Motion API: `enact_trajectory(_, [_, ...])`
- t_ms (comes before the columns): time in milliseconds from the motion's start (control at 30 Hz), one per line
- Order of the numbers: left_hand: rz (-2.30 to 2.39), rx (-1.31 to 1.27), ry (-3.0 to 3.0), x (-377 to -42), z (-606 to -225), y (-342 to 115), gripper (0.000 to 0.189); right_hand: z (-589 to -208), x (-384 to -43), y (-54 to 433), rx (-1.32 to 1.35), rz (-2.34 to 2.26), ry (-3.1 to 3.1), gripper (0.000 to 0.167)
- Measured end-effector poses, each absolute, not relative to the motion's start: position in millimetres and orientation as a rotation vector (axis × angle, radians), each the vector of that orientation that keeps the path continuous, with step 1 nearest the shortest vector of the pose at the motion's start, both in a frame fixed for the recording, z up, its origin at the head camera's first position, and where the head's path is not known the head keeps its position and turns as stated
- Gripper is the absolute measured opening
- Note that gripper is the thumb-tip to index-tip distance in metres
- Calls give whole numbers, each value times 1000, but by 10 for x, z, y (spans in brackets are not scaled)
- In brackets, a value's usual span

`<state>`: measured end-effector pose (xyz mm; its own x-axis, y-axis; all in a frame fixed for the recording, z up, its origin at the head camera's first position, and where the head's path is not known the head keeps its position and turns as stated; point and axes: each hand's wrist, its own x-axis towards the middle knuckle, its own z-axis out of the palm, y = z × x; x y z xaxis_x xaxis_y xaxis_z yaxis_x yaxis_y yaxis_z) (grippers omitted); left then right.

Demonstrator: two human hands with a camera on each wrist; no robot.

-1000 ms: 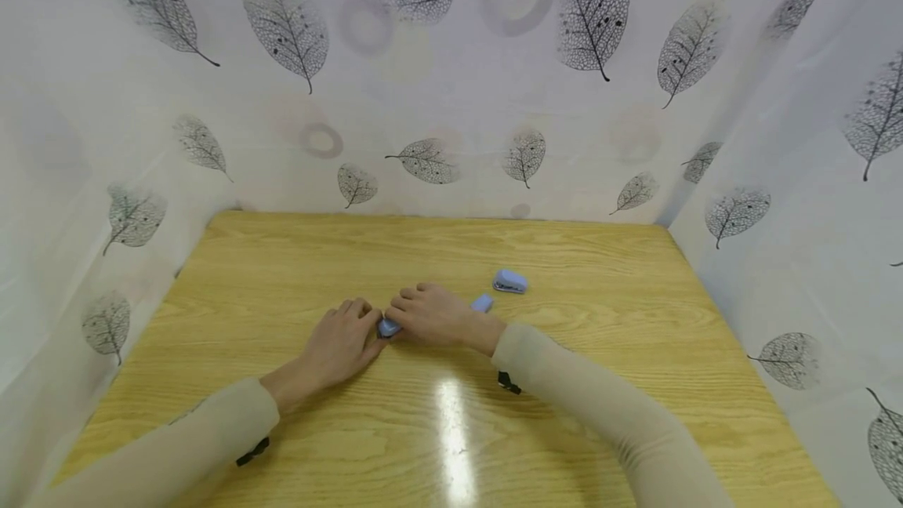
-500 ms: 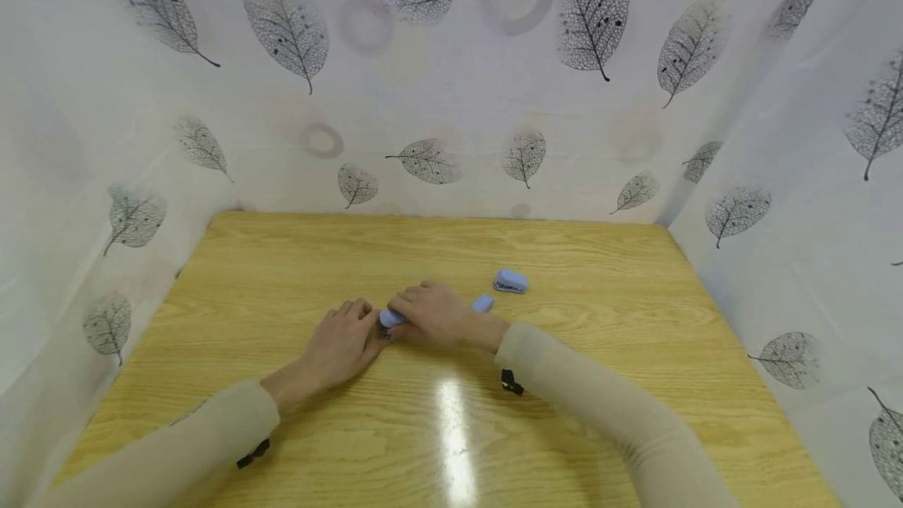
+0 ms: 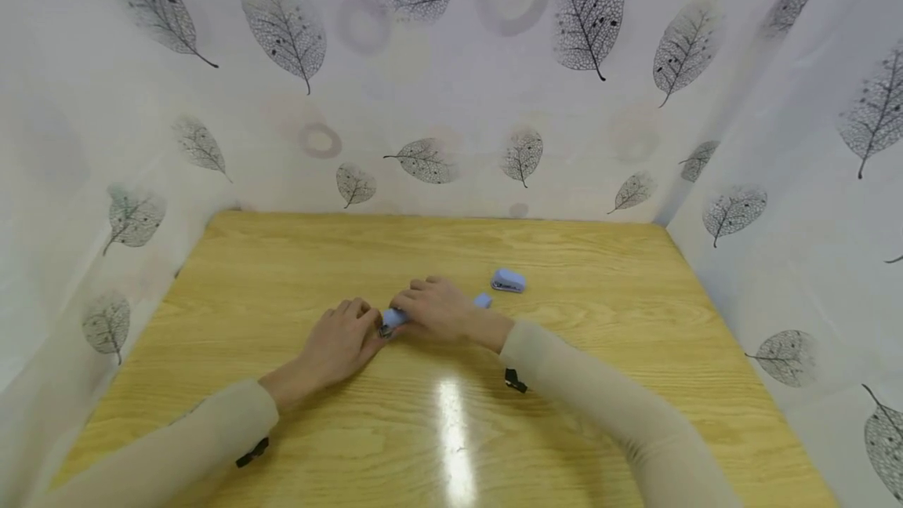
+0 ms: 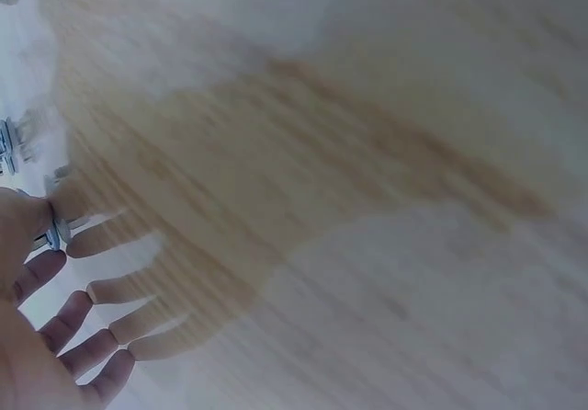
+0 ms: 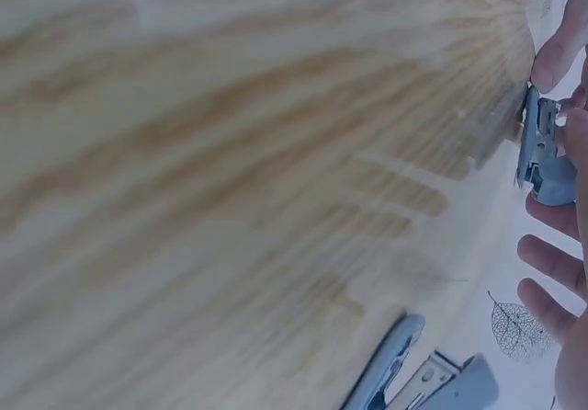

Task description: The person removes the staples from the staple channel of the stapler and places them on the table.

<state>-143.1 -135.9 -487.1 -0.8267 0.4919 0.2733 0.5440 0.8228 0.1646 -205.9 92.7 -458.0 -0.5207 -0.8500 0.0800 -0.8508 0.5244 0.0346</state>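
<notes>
A small light-blue stapler [image 3: 395, 317] is between my two hands near the middle of the table, its blue top swung up and metal showing at its left end. With thumb and fingertips my left hand [image 3: 337, 347] pinches that end. My right hand [image 3: 439, 310] grips the blue top from above and the right. In the right wrist view the held stapler [image 5: 544, 143] shows its metal inside, the base apart from the top. A second blue stapler [image 3: 483, 301] is partly hidden behind my right wrist; the right wrist view shows a stapler [image 5: 470, 387] standing open.
A third blue stapler [image 3: 509, 281] lies on the wooden table [image 3: 317, 257], farther back and to the right. Leaf-printed white sheeting [image 3: 451, 100] rises behind the table and along both sides. Glare marks the table's front middle.
My right hand has lifted the held stapler's blue top away from its base, baring metal at the left end. My left hand keeps its place, and the other staplers lie where they were.
</notes>
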Motion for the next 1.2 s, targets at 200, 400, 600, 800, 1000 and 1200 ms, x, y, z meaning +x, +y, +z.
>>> enact_trajectory(200, [-363,-795,-2791,-1427,-4865,-1357,25,-4522,-2103,1000,1455,-95,-2637,46])
enact_trajectory(400, [-364,-783,-2796,-1440,-4881,-1346,26,-4473,-2140,1137,1414,-139,-2551,44])
enact_trajectory(600, [-375,-763,-2822,-1438,-4876,-1344,26,-4504,-2189,1267,1357,-257,-2537,46])
enact_trajectory(800, [-419,-764,-2818,-1428,-4850,-1355,27,-4547,-2223,1323,1346,-223,-2450,46])
enact_trajectory(1000, [-444,-763,-2845,-1427,-4823,-1362,31,-4526,-2269,1279,1353,-216,-2411,44])
enact_trajectory(1200, [-469,-745,-2832,-1439,-4837,-1354,29,-4522,-2338,1192,1352,-263,-2430,46])
